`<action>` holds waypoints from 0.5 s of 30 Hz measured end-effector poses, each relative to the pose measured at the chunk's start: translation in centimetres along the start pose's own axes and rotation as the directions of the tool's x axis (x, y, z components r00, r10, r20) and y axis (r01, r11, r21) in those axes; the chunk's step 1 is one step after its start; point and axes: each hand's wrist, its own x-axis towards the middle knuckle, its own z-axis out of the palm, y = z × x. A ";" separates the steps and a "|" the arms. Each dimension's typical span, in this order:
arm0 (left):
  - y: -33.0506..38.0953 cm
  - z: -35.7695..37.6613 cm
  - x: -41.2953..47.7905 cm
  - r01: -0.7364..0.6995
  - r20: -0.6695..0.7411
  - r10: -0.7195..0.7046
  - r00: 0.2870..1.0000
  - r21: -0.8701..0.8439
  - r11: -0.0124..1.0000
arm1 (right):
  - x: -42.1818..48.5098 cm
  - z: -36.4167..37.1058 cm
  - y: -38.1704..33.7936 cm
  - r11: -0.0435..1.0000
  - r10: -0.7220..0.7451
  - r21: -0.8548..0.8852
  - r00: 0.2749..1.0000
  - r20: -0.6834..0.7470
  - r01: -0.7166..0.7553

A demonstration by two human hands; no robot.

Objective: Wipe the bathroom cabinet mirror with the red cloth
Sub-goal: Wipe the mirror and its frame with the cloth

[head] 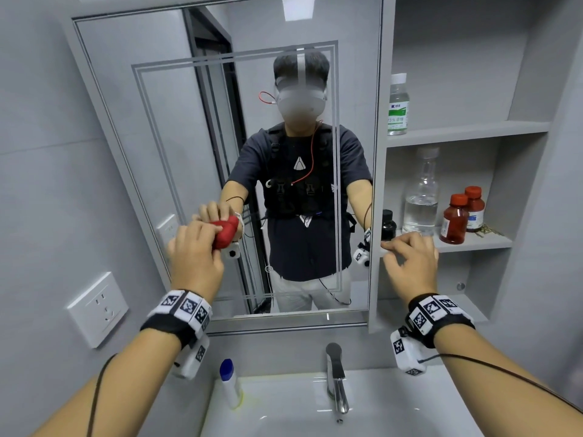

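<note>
Grey tiled bathroom walls frame what we see, with a cabinet straight ahead of us. Our bunched red cloth (224, 236) sits low on the left part of the grey-framed rectangular cabinet mirror (126, 121), pressed against the glass. Our left hand (195, 257) grips it, fingers curled round the wad from the left. Our right hand (410, 263) is at the same height, on the far side of the glass. Its fingers are curled onto the mirror's right edge, where the door meets the open grey shelves (473, 129). Both wrists wear black bands with black-and-white square markers (186, 310) – a thin dark cord runs back along each forearm.

On the upper shelf stands a clear plastic bottle with a green label (398, 105). On the shelf below it there is a small dark jar (388, 225) just beside the mirror's edge. Next comes a tall clear glass bottle partly filled with clear liquid (421, 197), then two red-capped reddish bottles (454, 219) close together.

Left of the mirror, a white wall socket (97, 309) is fixed to the tiles. Below the mirror a chrome tap (337, 376) rises over the white basin (284, 414), and a white bottle with a blue cap (229, 383) stands upright at the basin's back left rim.
</note>
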 end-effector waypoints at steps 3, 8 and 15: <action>-0.5 -0.2 0.1 -0.021 0.020 0.021 1.000 -0.019 1.000 | 0.0 0.0 -0.1 1.000 -0.006 -0.005 1.000 -0.014 0.006; -0.3 -1.9 4.8 0.052 -0.133 -0.062 0.989 -0.075 0.996 | 0.0 0.2 -0.2 1.000 0.008 -0.002 1.000 -0.020 -0.008; 0.3 -0.2 -0.1 -0.024 0.024 0.024 0.999 -0.026 0.999 | -0.1 0.1 0.0 1.000 -0.019 -0.010 0.999 -0.025 0.019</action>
